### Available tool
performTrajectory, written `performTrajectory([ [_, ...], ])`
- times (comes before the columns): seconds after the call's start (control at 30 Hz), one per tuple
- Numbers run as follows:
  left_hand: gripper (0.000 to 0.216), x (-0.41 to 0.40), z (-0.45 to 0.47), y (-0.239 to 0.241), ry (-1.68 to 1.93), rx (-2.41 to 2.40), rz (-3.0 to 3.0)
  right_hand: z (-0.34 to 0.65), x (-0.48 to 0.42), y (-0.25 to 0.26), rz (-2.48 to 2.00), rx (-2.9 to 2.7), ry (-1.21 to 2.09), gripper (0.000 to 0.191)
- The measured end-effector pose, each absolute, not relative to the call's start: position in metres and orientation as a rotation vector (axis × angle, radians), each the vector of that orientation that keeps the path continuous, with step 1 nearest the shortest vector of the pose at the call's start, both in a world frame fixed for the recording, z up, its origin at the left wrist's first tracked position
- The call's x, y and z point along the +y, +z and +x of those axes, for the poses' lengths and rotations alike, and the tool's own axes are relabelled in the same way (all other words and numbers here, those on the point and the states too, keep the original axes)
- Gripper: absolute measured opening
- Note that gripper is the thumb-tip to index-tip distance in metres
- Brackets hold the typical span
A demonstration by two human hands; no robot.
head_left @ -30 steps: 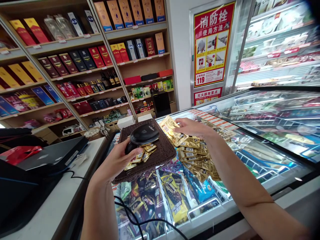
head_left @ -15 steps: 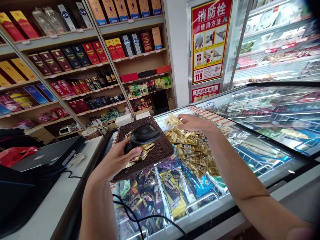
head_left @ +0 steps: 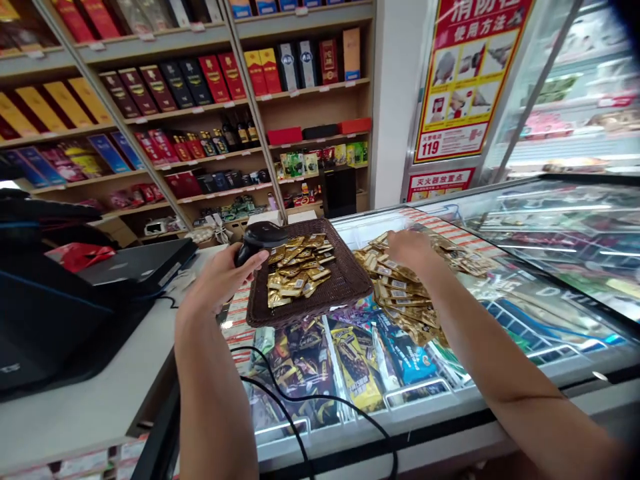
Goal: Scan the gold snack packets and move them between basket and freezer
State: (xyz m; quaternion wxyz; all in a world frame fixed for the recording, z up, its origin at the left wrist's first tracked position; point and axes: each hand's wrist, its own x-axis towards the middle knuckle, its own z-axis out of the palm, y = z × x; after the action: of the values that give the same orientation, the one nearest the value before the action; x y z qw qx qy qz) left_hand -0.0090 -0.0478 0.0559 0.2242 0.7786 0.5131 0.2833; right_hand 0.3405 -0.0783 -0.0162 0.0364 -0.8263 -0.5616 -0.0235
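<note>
My left hand (head_left: 220, 277) is wrapped round the handle of a black barcode scanner (head_left: 265, 235), its head over the left edge of a brown woven basket (head_left: 353, 273). Inside the basket lie several small gold packets (head_left: 300, 267) with printed barcodes. To the basket's right, a larger heap of gold packets (head_left: 405, 293) rests on the glass top of a freezer. My right hand (head_left: 411, 250) is low at the far side of this heap, touching or just above it. Its fingertips are blurred and turned away, so what they hold is hidden.
Bagged ice creams (head_left: 357, 367) show through the freezer glass. A black cable (head_left: 320, 398) loops across the front. At left, a white counter (head_left: 100, 393) bears dark equipment (head_left: 45, 300). Shelves of boxed goods (head_left: 185, 83) stand behind. More gold packets (head_left: 467, 259) lie farther right.
My left hand has drawn the scanner left and back, uncovering the packets in the basket. My right hand, earlier lifting a gold packet strip, is now lower at the heap. The view has shifted.
</note>
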Motion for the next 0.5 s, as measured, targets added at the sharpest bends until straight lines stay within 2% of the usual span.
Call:
performTrajectory([
  [0.07,0.052,-0.047,-0.018,0.055,0.861,1.411,2.110,0.299,-0.072,-0.013,-2.373,-1.878,-0.076,0.034],
  [0.17,0.052,-0.051,-0.023,0.056,0.923,1.337,2.069,0.229,-0.052,-0.015,-2.079,-2.153,0.127,0.037],
  [0.23,0.050,-0.056,-0.022,0.058,0.935,1.297,2.065,0.191,-0.035,-0.020,-1.969,-2.368,0.172,0.026],
  [0.27,0.049,-0.058,-0.021,0.059,0.935,1.282,2.064,0.178,-0.025,-0.023,-1.832,-2.518,0.118,0.026],
  [0.37,0.047,-0.065,-0.018,0.061,0.930,1.246,2.039,0.160,0.000,-0.033,-1.437,-2.876,-0.090,0.041],
  [0.5,0.049,-0.067,-0.016,0.061,0.921,1.216,2.017,0.165,0.020,-0.042,-1.228,-3.061,-0.310,0.032],
])
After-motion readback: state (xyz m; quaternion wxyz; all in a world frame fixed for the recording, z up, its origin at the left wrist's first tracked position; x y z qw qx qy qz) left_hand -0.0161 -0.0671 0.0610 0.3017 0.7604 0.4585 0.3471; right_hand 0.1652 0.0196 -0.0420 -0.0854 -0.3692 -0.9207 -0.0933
